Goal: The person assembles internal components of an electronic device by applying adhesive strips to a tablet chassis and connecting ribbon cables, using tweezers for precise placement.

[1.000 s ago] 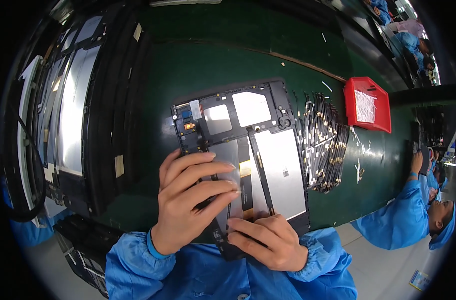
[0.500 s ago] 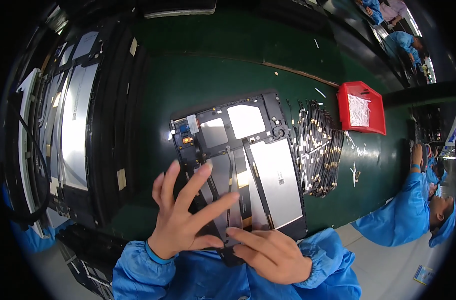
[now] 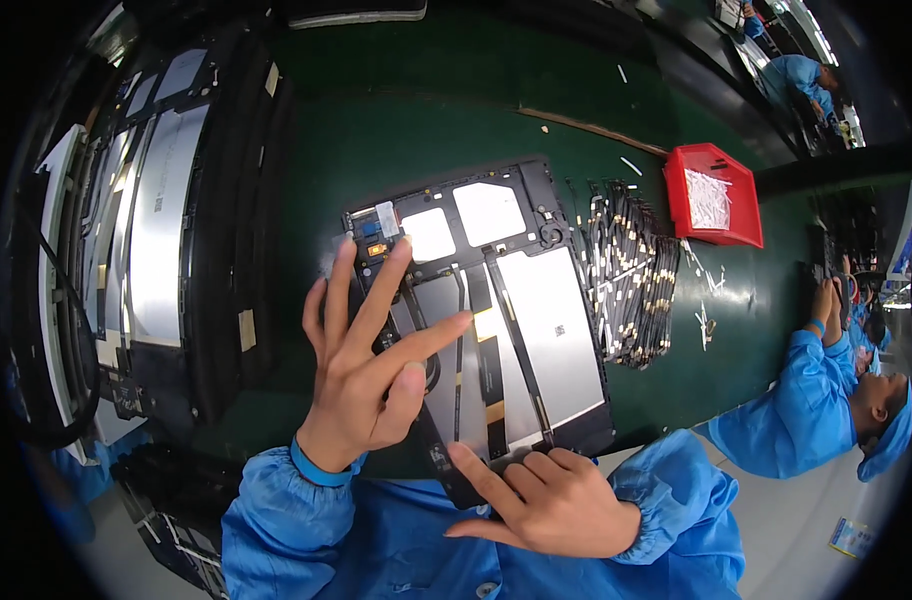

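Note:
An opened tablet (image 3: 566, 370) lies tilted in front of me, with silver panels, black ribbon cables and a dark frame showing. Across its left side my left hand (image 3: 361, 375) spreads its fingers; two fingertips are by the upper left corner near a small blue and orange part (image 3: 377, 249), and the index finger reaches to the middle cables. My right hand (image 3: 541, 505) is at the near edge, index fingertip touching the lower end of a thin ribbon cable (image 3: 460, 385). Its thumb stands apart and the other fingers are bent over the edge. Neither hand visibly holds anything.
Right of the tablet lies a pile of black ribbon cables (image 3: 631, 280). Beyond it stands a red bin (image 3: 746, 205) of white strips, with loose strips nearby. Stacked tablet housings (image 3: 166, 220) fill the left. A co-worker in blue (image 3: 776, 420) sits at the right.
My left hand has slid up the tablet's left side, its thumb drawn in from the near edge. The right hand has shifted slightly down, its index finger stretched out and its thumb now apart.

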{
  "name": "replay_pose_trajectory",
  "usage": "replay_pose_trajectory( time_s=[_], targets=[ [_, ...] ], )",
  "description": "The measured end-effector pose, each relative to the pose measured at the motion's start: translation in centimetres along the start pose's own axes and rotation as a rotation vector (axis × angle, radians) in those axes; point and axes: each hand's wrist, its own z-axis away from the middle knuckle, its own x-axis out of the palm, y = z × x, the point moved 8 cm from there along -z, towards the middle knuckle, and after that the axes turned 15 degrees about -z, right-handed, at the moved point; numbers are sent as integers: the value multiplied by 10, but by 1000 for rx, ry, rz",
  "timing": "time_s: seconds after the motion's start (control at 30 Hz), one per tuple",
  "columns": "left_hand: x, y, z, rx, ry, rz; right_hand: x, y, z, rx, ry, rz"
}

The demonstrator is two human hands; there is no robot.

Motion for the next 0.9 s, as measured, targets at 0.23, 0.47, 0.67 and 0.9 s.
replay_pose_trajectory(
  time_s=[0.23, 0.47, 0.67, 0.9],
  targets=[
    [-9, -3, 15, -206, 278, 452, -28, 15, 5, -16, 245, -101],
    [23, 17, 35, -481, 216, 844, -58, 107, 44, 395, 695, -365],
    [4, 23, 28, -504, 460, 990, -35, 124, 52, 536, 737, -1163],
    [-48, 13, -45, -110, 737, 589, -127, 146, 19, 520, 946, -1317]
  ],
)
